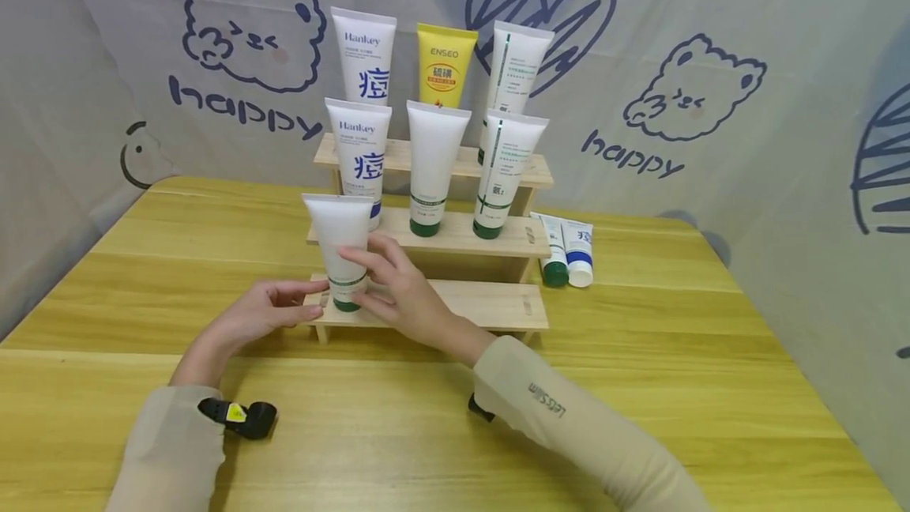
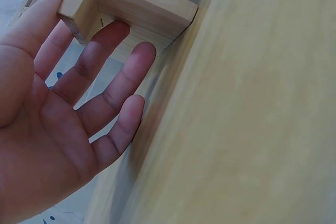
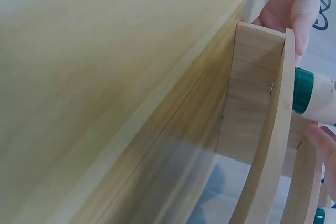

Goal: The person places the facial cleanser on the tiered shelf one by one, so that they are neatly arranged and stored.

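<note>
A white squeeze tube with a green cap (image 1: 340,239) stands cap-down at the left end of the bottom step of a wooden tiered rack (image 1: 490,303). My right hand (image 1: 408,291) holds it from the right, one finger across its front and the thumb low by its right edge. In the right wrist view the green cap (image 3: 303,90) meets the step, with only fingertips (image 3: 323,142) of that hand showing. Beside the step's left end is my left hand (image 1: 263,310), touching the wood. Its fingers (image 2: 115,95) are spread and relaxed in the left wrist view.
Behind, the middle step bears a blue-lettered tube (image 1: 359,156), a plain white tube (image 1: 435,156) and a green-striped tube (image 1: 508,172). On the top step stand more tubes, including a yellow one (image 1: 444,62). Two tubes (image 1: 577,251) lie right of the rack on the table (image 1: 675,385).
</note>
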`<action>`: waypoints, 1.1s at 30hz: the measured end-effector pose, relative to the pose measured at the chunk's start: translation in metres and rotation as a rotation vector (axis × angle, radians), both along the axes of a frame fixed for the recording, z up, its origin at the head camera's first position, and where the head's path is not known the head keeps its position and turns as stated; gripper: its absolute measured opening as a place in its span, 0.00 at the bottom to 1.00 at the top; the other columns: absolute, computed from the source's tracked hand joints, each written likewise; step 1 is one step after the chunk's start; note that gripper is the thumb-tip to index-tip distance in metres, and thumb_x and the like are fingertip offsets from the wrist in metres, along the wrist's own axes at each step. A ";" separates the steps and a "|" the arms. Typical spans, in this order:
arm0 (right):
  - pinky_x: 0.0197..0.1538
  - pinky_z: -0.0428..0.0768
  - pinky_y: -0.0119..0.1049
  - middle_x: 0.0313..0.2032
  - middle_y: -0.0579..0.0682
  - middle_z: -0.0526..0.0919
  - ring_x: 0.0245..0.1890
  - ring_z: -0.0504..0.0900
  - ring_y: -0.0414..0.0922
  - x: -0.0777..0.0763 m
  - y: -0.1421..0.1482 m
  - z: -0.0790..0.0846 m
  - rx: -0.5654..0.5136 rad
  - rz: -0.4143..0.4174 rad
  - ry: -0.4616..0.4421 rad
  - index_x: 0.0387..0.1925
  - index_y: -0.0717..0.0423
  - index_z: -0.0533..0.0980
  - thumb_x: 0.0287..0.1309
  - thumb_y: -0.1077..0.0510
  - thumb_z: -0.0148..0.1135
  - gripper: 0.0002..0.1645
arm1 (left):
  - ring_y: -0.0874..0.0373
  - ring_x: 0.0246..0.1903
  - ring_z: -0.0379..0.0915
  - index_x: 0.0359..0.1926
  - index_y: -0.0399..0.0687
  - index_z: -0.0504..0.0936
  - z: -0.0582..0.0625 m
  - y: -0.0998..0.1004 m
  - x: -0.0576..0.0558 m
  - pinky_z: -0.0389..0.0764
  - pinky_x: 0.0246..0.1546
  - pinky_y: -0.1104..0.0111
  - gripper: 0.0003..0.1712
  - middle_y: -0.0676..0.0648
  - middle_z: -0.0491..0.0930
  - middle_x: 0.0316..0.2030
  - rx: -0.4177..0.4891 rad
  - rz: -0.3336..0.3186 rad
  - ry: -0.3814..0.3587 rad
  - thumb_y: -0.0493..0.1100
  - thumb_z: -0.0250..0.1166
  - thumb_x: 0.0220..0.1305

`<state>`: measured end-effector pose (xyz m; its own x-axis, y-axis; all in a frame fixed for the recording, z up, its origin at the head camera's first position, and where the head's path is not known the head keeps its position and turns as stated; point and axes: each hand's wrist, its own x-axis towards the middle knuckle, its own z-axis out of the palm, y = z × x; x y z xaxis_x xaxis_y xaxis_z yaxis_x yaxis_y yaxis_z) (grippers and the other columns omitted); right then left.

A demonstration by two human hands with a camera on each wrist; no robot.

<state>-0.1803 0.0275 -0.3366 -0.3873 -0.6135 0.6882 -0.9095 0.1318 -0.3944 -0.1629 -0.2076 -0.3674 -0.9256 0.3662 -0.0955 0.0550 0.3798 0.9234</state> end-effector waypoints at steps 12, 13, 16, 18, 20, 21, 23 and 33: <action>0.46 0.73 0.34 0.54 0.60 0.66 0.49 0.71 0.51 0.007 0.019 -0.003 -0.006 -0.076 -0.169 0.56 0.65 0.62 0.48 0.70 0.63 0.33 | 0.33 0.60 0.47 0.60 0.39 0.66 0.000 0.001 -0.001 0.57 0.51 0.43 0.32 0.34 0.55 0.63 -0.017 0.007 -0.005 0.49 0.61 0.58; 0.46 0.73 0.35 0.53 0.60 0.67 0.49 0.71 0.51 0.007 0.020 -0.002 -0.007 -0.080 -0.183 0.56 0.65 0.63 0.48 0.69 0.63 0.32 | 0.34 0.60 0.47 0.60 0.39 0.66 0.000 0.001 -0.001 0.57 0.51 0.44 0.32 0.34 0.55 0.62 -0.016 0.009 -0.006 0.50 0.61 0.58; 0.46 0.73 0.38 0.50 0.60 0.71 0.49 0.71 0.49 0.009 0.023 -0.002 -0.021 -0.087 -0.244 0.54 0.66 0.64 0.48 0.68 0.64 0.30 | 0.35 0.60 0.48 0.60 0.39 0.66 0.000 0.000 -0.001 0.58 0.51 0.44 0.32 0.34 0.56 0.62 -0.016 0.012 -0.008 0.50 0.61 0.58; 0.46 0.73 0.39 0.48 0.61 0.73 0.49 0.72 0.49 0.009 0.026 -0.003 -0.046 -0.088 -0.315 0.53 0.67 0.65 0.48 0.67 0.64 0.29 | 0.35 0.60 0.48 0.60 0.39 0.66 0.000 0.000 -0.001 0.58 0.51 0.44 0.32 0.34 0.56 0.62 -0.018 0.011 -0.009 0.50 0.61 0.58; 0.45 0.73 0.41 0.47 0.62 0.74 0.48 0.73 0.50 0.010 0.028 -0.002 -0.084 -0.091 -0.402 0.51 0.67 0.66 0.49 0.68 0.63 0.27 | 0.36 0.59 0.49 0.60 0.39 0.66 -0.001 0.000 -0.002 0.59 0.51 0.45 0.33 0.34 0.56 0.62 -0.020 0.013 -0.007 0.50 0.61 0.58; 0.45 0.73 0.43 0.46 0.63 0.75 0.47 0.73 0.52 0.013 0.029 0.002 -0.102 -0.094 -0.453 0.50 0.68 0.67 0.49 0.69 0.63 0.25 | 0.37 0.59 0.51 0.60 0.38 0.66 -0.001 0.001 -0.002 0.61 0.50 0.47 0.32 0.34 0.57 0.62 -0.020 0.013 -0.005 0.50 0.61 0.58; 0.45 0.73 0.46 0.44 0.65 0.75 0.46 0.73 0.55 0.018 0.031 0.010 -0.135 -0.098 -0.530 0.48 0.70 0.68 0.50 0.70 0.61 0.22 | 0.40 0.57 0.54 0.60 0.38 0.67 -0.001 0.000 -0.002 0.65 0.48 0.53 0.32 0.34 0.57 0.62 -0.021 0.015 0.002 0.50 0.61 0.58; 0.41 0.73 0.49 0.38 0.67 0.76 0.39 0.75 0.59 0.029 0.047 0.024 -0.176 -0.139 -0.601 0.40 0.74 0.71 0.50 0.73 0.59 0.13 | 0.45 0.50 0.56 0.59 0.38 0.67 -0.001 0.001 -0.002 0.66 0.41 0.61 0.32 0.34 0.58 0.61 -0.021 0.022 0.007 0.49 0.62 0.58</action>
<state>-0.1509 0.0745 -0.3122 -0.8047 -0.4271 0.4124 -0.5022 0.1194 -0.8564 -0.1647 -0.2068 -0.3686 -0.9342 0.3434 -0.0965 0.0526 0.4003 0.9149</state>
